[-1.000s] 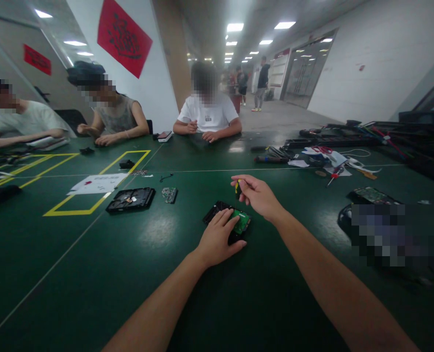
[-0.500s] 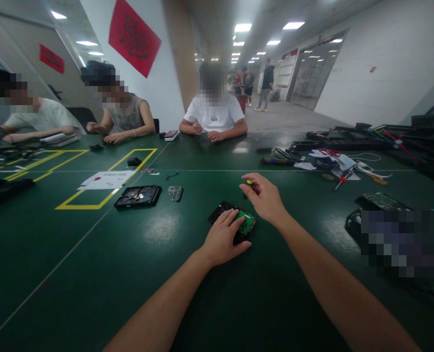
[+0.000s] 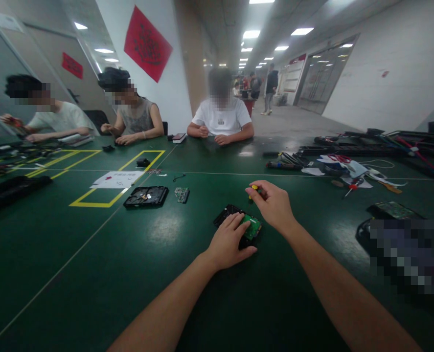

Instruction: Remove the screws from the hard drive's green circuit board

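Note:
My left hand (image 3: 228, 242) lies over a black hard drive (image 3: 252, 229) with a green circuit board on its upper side. Its fingers are spread across the drive, and the thumb stretches along the near edge, hiding part of it. Just beyond and to the right, my right hand (image 3: 274, 203) is closed around a small yellow-and-black screwdriver (image 3: 254, 187), pinched between thumb and fingers. The screwdriver is mostly upright; I cannot make out its tip, and it appears apart from the drive.
Left of the drive lie a loose circuit board (image 3: 182, 195) and an open black drive casing (image 3: 146, 196). A paper sheet (image 3: 117, 179) overlaps yellow tape. Cables, tools and a red screwdriver (image 3: 353, 187) lie at right. Several people sit across the table.
The view has shifted slightly, moving everything a little right. My left hand stays on the drive; my right hand still pinches the screwdriver, whose yellow handle shows more.

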`<state>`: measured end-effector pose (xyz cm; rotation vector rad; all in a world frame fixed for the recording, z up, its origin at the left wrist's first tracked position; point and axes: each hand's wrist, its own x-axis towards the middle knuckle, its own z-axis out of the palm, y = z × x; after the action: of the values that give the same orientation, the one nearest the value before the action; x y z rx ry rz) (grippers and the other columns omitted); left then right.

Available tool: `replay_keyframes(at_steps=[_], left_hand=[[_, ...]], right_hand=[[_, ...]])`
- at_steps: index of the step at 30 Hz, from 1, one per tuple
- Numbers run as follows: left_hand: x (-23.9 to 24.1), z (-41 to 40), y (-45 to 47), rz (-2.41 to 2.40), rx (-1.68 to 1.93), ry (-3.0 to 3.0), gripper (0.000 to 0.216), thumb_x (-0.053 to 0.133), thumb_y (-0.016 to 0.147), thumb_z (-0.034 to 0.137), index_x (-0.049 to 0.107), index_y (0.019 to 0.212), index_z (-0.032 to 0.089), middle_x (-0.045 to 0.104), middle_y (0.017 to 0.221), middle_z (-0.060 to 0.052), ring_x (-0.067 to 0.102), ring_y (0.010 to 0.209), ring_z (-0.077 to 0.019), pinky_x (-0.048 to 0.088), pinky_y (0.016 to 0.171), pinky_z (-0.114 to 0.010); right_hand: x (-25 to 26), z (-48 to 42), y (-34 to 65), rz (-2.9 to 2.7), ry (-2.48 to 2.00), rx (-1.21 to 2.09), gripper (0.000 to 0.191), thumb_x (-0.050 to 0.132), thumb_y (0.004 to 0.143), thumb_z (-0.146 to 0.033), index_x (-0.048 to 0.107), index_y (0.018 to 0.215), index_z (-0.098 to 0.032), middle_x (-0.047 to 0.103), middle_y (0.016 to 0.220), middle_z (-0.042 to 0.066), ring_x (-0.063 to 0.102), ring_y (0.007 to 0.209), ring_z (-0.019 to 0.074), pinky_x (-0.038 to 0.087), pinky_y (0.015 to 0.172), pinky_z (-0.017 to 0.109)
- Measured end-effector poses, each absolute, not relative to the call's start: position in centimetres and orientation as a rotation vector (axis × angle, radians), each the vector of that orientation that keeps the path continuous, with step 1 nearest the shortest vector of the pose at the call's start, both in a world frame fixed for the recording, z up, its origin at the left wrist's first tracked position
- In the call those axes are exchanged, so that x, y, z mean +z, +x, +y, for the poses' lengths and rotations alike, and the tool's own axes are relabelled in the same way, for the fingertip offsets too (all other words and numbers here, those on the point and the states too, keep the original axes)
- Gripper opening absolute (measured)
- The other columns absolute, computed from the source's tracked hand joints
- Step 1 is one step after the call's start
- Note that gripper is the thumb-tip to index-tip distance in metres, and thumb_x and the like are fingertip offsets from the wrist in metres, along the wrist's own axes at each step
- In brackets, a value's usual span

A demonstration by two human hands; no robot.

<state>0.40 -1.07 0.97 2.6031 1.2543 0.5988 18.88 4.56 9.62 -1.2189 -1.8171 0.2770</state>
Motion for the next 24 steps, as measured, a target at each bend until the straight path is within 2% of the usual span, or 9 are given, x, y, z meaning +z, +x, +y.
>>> replay_keyframes(at_steps=[3, 9, 14, 19, 24], left_hand=[[0.99, -1.06, 0.36, 1.257, 0.603, 2.587, 0.077, 0.068, 0.089, 0.061, 0.048, 0.151, 0.021, 0.037, 0.165, -0.013, 0.033, 0.154, -0.0345, 0.026, 0.127, -0.053], [0.94, -1.04, 0.4, 1.251, 0.604, 2.591, 0.076, 0.069, 0.088, 0.06, 0.049, 0.15, 0.02, 0.037, 0.165, -0.014, 0.033, 0.153, -0.0344, 0.025, 0.128, -0.052], [1.27, -1.14, 0.38, 1.257, 0.582, 2.581, 0.076, 0.068, 0.089, 0.061, 0.048, 0.151, 0.021, 0.037, 0.165, -0.013, 0.033, 0.154, -0.0341, 0.025, 0.128, -0.053], [1.55, -1.22, 0.35, 1.259, 0.584, 2.57, 0.076, 0.068, 0.089, 0.061, 0.048, 0.151, 0.022, 0.036, 0.166, -0.013, 0.031, 0.154, -0.0342, 0.025, 0.127, -0.054], [1.45, -1.17, 0.37, 1.255, 0.584, 2.571, 0.077, 0.069, 0.088, 0.06, 0.049, 0.15, 0.019, 0.037, 0.165, -0.014, 0.033, 0.154, -0.0342, 0.025, 0.128, -0.053]], right_hand=[[9.37, 4.7, 18.87, -1.768, -1.287, 0.172, 0.034, 0.069, 0.09, -0.056, 0.067, 0.09, -0.022, 0.074, 0.084, 0.006, 0.068, 0.071, 0.0209, 0.05, 0.067, 0.034], [9.3, 4.5, 18.65, -1.741, -1.218, 0.262, 0.038, 0.071, 0.089, -0.055, 0.061, 0.108, -0.023, 0.072, 0.087, 0.003, 0.066, 0.067, 0.0184, 0.05, 0.067, 0.033], [9.33, 4.35, 18.64, -1.775, -1.235, 0.25, 0.038, 0.069, 0.089, -0.057, 0.057, 0.101, -0.024, 0.068, 0.078, 0.002, 0.063, 0.064, 0.0184, 0.047, 0.064, 0.033], [9.15, 4.45, 18.82, -1.786, -1.254, 0.003, 0.035, 0.067, 0.091, -0.056, 0.055, 0.096, -0.023, 0.065, 0.085, 0.005, 0.06, 0.068, 0.0196, 0.047, 0.066, 0.034], [9.08, 4.54, 18.93, -1.836, -1.155, -0.005, 0.028, 0.065, 0.096, -0.049, 0.058, 0.108, -0.024, 0.067, 0.099, 0.008, 0.062, 0.075, 0.0213, 0.05, 0.071, 0.036]])
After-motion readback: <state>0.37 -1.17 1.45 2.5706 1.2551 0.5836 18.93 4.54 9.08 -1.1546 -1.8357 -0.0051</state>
